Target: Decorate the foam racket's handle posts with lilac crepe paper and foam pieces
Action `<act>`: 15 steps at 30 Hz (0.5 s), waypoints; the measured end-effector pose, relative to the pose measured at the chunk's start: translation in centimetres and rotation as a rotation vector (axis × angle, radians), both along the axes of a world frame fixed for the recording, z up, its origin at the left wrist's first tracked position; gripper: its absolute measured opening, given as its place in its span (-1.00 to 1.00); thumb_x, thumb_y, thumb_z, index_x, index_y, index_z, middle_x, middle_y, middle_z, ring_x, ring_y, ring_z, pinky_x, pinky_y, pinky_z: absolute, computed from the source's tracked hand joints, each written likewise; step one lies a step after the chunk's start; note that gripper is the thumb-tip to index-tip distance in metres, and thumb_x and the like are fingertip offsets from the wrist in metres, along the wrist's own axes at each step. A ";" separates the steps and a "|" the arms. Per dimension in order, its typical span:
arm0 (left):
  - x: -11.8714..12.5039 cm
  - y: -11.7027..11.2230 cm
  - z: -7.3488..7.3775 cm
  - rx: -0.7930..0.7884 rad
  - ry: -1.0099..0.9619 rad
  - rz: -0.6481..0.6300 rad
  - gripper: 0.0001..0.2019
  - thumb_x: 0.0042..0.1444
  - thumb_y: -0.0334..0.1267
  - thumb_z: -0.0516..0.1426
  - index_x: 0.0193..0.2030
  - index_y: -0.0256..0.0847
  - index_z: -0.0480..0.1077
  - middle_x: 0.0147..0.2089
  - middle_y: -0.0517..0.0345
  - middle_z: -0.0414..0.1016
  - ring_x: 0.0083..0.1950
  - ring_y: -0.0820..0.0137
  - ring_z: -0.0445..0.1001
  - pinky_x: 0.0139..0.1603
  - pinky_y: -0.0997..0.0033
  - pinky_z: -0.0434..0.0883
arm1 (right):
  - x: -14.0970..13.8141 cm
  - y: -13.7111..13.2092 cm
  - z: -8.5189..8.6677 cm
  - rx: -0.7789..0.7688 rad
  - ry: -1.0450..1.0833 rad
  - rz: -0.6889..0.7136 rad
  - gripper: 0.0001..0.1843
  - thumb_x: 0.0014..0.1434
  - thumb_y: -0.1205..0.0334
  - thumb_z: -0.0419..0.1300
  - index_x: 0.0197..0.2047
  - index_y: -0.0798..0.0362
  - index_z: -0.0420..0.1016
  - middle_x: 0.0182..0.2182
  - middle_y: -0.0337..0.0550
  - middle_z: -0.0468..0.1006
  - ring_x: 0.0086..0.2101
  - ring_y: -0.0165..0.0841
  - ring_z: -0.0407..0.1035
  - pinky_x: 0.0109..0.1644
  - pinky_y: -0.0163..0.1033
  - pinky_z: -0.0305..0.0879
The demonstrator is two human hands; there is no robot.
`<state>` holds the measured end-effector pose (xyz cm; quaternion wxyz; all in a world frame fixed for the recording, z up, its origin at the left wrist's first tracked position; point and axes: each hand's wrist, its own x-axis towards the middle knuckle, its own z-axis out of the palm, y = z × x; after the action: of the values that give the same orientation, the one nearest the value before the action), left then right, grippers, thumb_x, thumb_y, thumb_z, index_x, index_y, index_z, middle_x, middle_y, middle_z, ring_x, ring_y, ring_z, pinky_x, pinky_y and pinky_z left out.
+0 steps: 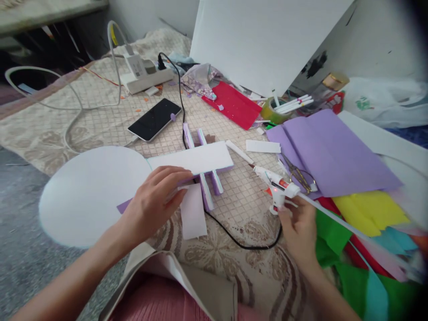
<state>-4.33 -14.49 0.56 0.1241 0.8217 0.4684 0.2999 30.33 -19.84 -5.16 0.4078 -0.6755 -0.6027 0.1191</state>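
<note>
My right hand (299,227) grips a white hot glue gun (277,185) by its handle. A small red light glows on the gun, and a long white glue stick (329,216) trails from its back. My left hand (157,200) is open, fingers outstretched, at the lower edge of a white board strip (197,158). That strip adjoins a large white oval board (87,196) and lies across two narrow purple-sided crosspieces (206,191). A white rectangular piece (194,214) lies below my left fingertips. What lies under my left palm is hidden.
A phone (155,119) lies behind the strip, near a power strip (147,80) with cables. The gun's black cord (240,245) crosses the patterned cloth. Scissors (299,174) rest on purple sheets (341,151). Red felt (234,104), a tape roll (272,111) and coloured scraps lie around.
</note>
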 end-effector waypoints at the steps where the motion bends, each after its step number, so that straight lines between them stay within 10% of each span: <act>1: -0.2 0.3 0.5 0.007 0.029 -0.010 -0.76 0.25 -0.41 0.10 0.05 -0.24 0.37 0.00 0.00 0.53 0.04 0.29 0.48 0.07 0.27 0.46 | -0.5 -0.7 0.2 0.060 0.027 -0.050 -0.70 0.21 0.12 0.22 -0.05 0.05 0.32 -0.22 -0.10 0.42 -0.26 -0.27 0.37 -0.19 -0.13 0.34; 3: -0.6 1.1 1.5 0.041 0.087 -0.050 -0.78 0.26 -0.35 0.10 0.04 -0.26 0.38 0.00 -0.02 0.53 0.03 0.25 0.48 0.06 0.21 0.46 | -2.1 -2.1 0.9 0.146 -0.018 -0.017 -0.84 0.21 0.24 0.22 -0.15 0.02 0.33 -0.29 -0.17 0.38 -0.27 -0.31 0.34 -0.15 -0.16 0.33; 9: -1.3 3.4 2.6 -0.067 0.253 -0.226 -0.75 0.25 -0.30 0.08 0.04 -0.28 0.40 0.05 -0.09 0.52 0.07 0.12 0.48 0.08 0.03 0.42 | -10.4 -3.3 3.3 -0.124 -0.222 0.745 -0.70 0.30 0.34 0.08 0.09 0.02 0.37 -0.10 -0.02 0.46 -0.12 -0.25 0.42 -0.05 -0.13 0.46; 15: -0.6 2.6 1.4 -0.192 0.298 -0.205 -0.71 0.17 -0.42 0.10 0.04 -0.26 0.38 -0.05 -0.05 0.51 -0.05 0.15 0.51 -0.07 0.09 0.48 | -14.6 -2.1 2.3 -0.237 -0.261 0.569 -0.67 0.26 0.20 0.18 0.06 0.08 0.29 -0.19 0.00 0.53 -0.23 -0.16 0.49 -0.23 -0.05 0.50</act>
<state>-4.93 -11.93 1.92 0.1613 0.8848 0.4218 0.1149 15.75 -21.97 -2.91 0.1964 -0.5324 -0.7962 0.2097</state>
